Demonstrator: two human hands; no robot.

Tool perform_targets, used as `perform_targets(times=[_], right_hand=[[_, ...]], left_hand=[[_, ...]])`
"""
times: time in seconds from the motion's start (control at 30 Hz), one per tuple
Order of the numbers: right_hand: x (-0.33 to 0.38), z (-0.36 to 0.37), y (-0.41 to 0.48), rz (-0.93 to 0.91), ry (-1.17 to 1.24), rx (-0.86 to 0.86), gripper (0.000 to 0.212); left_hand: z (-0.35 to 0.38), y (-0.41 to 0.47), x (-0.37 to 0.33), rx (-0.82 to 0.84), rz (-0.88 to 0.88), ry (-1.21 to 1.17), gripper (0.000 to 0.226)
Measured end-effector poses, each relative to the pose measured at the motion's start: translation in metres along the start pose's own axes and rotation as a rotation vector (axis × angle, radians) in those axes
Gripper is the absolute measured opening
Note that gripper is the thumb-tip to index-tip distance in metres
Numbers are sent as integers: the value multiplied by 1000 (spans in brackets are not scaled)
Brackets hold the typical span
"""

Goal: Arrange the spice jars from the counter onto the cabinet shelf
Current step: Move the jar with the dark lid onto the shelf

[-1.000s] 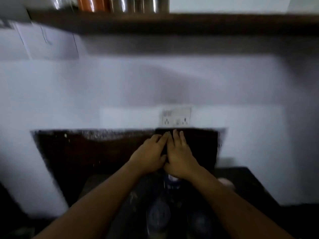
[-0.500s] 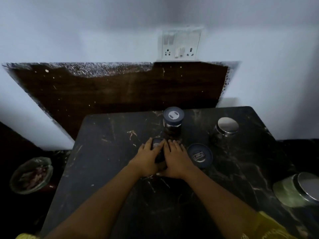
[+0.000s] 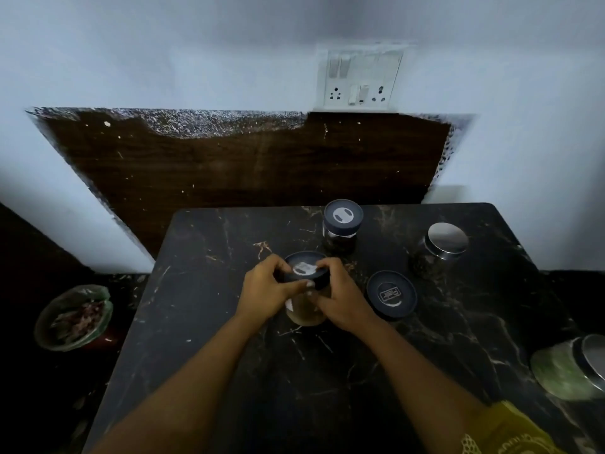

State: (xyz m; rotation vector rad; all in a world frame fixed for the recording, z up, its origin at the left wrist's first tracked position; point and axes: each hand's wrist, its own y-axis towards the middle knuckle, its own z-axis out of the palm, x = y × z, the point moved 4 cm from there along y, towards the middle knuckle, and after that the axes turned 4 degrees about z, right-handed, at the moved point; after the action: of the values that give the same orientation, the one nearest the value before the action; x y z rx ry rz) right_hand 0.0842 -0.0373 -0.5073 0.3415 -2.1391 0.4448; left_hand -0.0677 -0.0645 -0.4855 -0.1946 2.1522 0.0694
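Black stone with pale streaks makes up the counter (image 3: 229,371), which fills the lower middle of the frame, and a white wall with a dark brown panel (image 3: 248,165) stands behind it. At the top right of the wall sits a white switch plate (image 3: 359,78). Near the middle of the frame both hands wrap around one glass jar with a dark lid (image 3: 306,273). The left hand (image 3: 265,294) grips its left side and the right hand (image 3: 343,301) grips its right side, fingers curled on the lid's edge. Just behind it, a bit higher in the frame, stands another dark-lidded jar (image 3: 342,229). To the right of the hands is a round dark lid with a label (image 3: 391,294). Farther right, a jar with a shiny metal lid (image 3: 440,247) stands upright. At the right edge a green jar (image 3: 569,371) lies tipped on its side. At the left, lower down, sits a bowl (image 3: 73,317) with dark scraps inside.
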Motion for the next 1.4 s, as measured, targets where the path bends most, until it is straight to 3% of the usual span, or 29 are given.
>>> perform_targets(times=[0.1,0.2,0.27,0.37,0.43,0.53,0.63,0.8,1.03,1.17,1.4], right_hand=[[20,-6,-5,-90,89,-101,83],[42,-20,-10,-117,217,-182,74],[56,-32,-16,-132,434,-185,64],[74,-40,-22,-161,758,-155,67],[85,-39,-20,-173,816,-173,74],[101,-37,-20,-152,769,-205,67],[110,-38,-20,-138,566,-173,78],[118,-53,-33,-112,486,-93,84],[125,-73,-57,-111,362,37,102],[137,-86,-62,-115,260,13,109],[145,-101,-64,-94,125,-61,101]], left_hand=[[-12,-2,-27,-60,24,-141,25],[-25,-3,-48,-79,65,-230,26],[-39,-2,-56,-29,43,-363,48],[-48,-2,-61,283,53,-509,92],[-49,-6,-65,423,117,-500,109],[-52,-10,-72,340,155,-537,111],[-59,-7,-77,258,162,-528,122],[-63,-12,-89,427,180,-429,141],[-68,-15,-111,365,299,-366,123],[-69,-15,-114,319,313,-267,134],[-75,-20,-141,213,388,-45,111]])
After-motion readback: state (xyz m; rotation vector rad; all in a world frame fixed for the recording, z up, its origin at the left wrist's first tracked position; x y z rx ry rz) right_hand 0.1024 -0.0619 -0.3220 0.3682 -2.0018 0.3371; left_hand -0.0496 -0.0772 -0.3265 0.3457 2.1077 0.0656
